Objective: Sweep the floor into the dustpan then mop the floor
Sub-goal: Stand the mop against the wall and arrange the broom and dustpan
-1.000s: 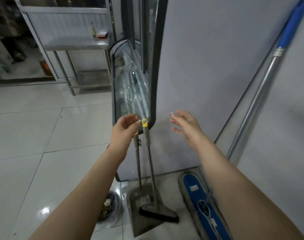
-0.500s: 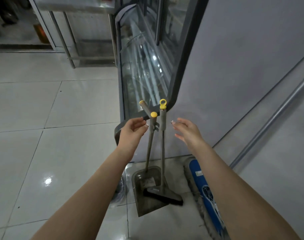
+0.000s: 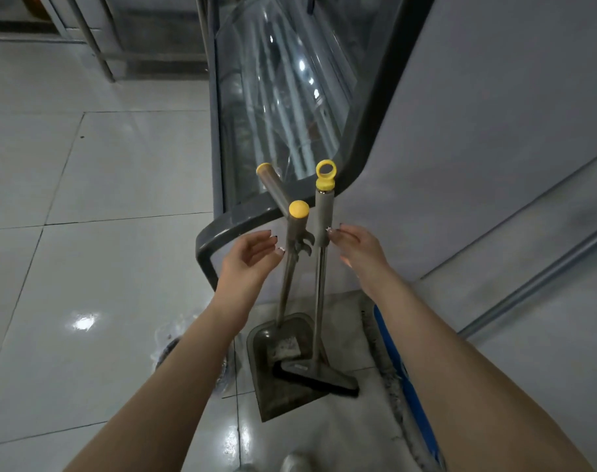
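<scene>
A grey long-handled dustpan (image 3: 283, 373) stands on the tiled floor, its handle capped in yellow (image 3: 298, 209). A grey broom (image 3: 319, 373) stands in the pan, its handle (image 3: 324, 206) topped by a yellow ring. My left hand (image 3: 252, 257) hovers just left of the dustpan handle, fingers loosely curved, holding nothing. My right hand (image 3: 358, 250) is just right of the broom handle, with its fingertips at the grey grip. A blue flat mop head (image 3: 406, 379) lies on the floor to the right, partly hidden by my right arm; its metal pole (image 3: 535, 284) leans on the wall.
A glass display case (image 3: 290, 107) with a dark curved frame stands right behind the handles. A grey wall (image 3: 494, 114) fills the right side. A bag of rubbish (image 3: 174, 349) sits on the floor left of the dustpan. Glossy white tiles (image 3: 85, 267) stretch to the left.
The view has tilted down and drawn closer to the tools. Both hands have come in toward the two handles, the right one reaching the broom grip.
</scene>
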